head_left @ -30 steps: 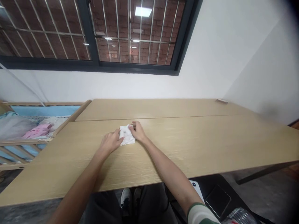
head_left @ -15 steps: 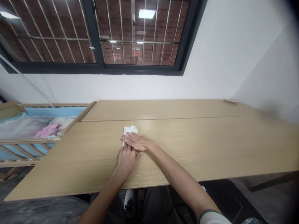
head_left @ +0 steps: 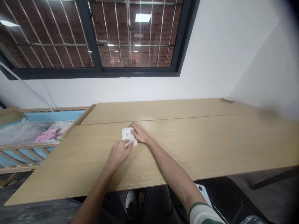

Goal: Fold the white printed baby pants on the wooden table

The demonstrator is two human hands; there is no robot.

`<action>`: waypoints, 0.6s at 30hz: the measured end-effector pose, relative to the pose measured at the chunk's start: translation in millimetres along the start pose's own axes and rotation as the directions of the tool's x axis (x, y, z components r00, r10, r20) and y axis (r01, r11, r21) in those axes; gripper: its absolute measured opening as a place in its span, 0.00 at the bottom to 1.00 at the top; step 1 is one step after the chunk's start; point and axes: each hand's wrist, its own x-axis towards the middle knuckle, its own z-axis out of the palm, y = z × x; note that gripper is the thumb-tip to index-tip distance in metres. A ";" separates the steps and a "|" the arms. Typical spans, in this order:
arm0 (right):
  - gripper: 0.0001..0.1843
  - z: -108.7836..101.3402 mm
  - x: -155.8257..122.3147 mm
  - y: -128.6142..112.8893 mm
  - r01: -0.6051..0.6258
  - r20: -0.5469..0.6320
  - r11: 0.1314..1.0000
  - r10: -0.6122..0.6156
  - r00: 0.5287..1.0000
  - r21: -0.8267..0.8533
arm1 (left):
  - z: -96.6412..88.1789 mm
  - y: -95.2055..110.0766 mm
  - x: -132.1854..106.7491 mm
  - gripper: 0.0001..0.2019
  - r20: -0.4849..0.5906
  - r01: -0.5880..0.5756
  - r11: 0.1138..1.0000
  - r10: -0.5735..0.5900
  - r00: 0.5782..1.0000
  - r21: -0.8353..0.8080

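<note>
A small white folded cloth (head_left: 127, 133) with a faint print lies on the light wooden table (head_left: 191, 143), left of its middle. At its near edge my left hand (head_left: 120, 153) is closed, pinching a raised corner between thumb and fingers. My right hand (head_left: 140, 133) rests flat along the right side of the cloth, fingers stretched out and pointing away from me. Its thumb side touches the cloth. Whether the cloth is paper or fabric I cannot tell.
A wooden crib (head_left: 44, 145) with blue padding and pink cloth stands at the left. Behind the table are a white wall and a barred window (head_left: 137, 72). A small flat object (head_left: 227, 100) lies at the back right. Below the front edge is a black seat (head_left: 224, 189) with a phone-like object.
My hands, which overlapped on the cloth, have come apart. The right hand has slid to the cloth's right side, and the left has shifted left and pinches its near edge.
</note>
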 end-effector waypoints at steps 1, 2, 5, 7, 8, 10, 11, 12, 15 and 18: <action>0.34 -0.5 -1.1 0.5 -0.022 -0.103 0.999 0.026 0.994 0.039 | -7.1 -8.0 9.1 0.23 -0.007 0.044 0.999 -0.044 0.999 -0.011; 0.32 -1.2 -1.6 1.2 -0.040 -0.197 0.996 0.055 0.979 0.077 | -13.0 -15.4 18.2 0.24 -0.015 0.087 0.996 -0.087 0.996 -0.003; 0.25 -2.1 -1.0 2.7 -0.055 -0.348 0.986 0.107 0.931 0.156 | -18.9 -30.2 41.8 0.26 0.022 0.189 0.981 -0.190 0.981 0.036; 0.19 -1.2 -0.3 2.2 -0.048 -0.334 0.984 0.104 0.937 0.171 | -13.2 -33.2 52.4 0.26 0.089 0.215 0.976 -0.218 0.972 0.040; 0.17 -0.6 -0.2 1.5 -0.043 -0.305 0.984 0.095 0.948 0.173 | -8.9 -33.4 56.1 0.25 0.115 0.215 0.976 -0.218 0.969 0.034; 0.14 0.1 -0.8 -0.2 -0.040 -0.244 0.984 0.082 0.966 0.174 | -0.7 -32.9 60.0 0.23 0.142 0.202 0.979 -0.202 0.969 0.014; 0.13 0.1 -1.5 -1.2 -0.046 -0.224 0.984 0.085 0.971 0.175 | 2.2 -32.7 60.2 0.21 0.146 0.193 0.981 -0.191 0.971 0.001; 0.14 -0.1 -2.5 -2.4 -0.057 -0.214 0.983 0.095 0.972 0.176 | 4.0 -32.6 59.2 0.20 0.146 0.184 0.983 -0.180 0.973 -0.014; 0.15 -0.8 -7.1 -10.1 -0.094 -0.201 0.979 0.131 0.971 0.183 | 2.5 -32.5 47.3 0.17 0.128 0.161 0.985 -0.152 0.980 -0.061; 0.14 1.8 -15.0 -31.3 -0.103 -0.149 0.965 0.142 0.979 0.242 | -8.5 -33.6 19.4 0.15 0.082 0.146 0.984 -0.137 0.987 -0.103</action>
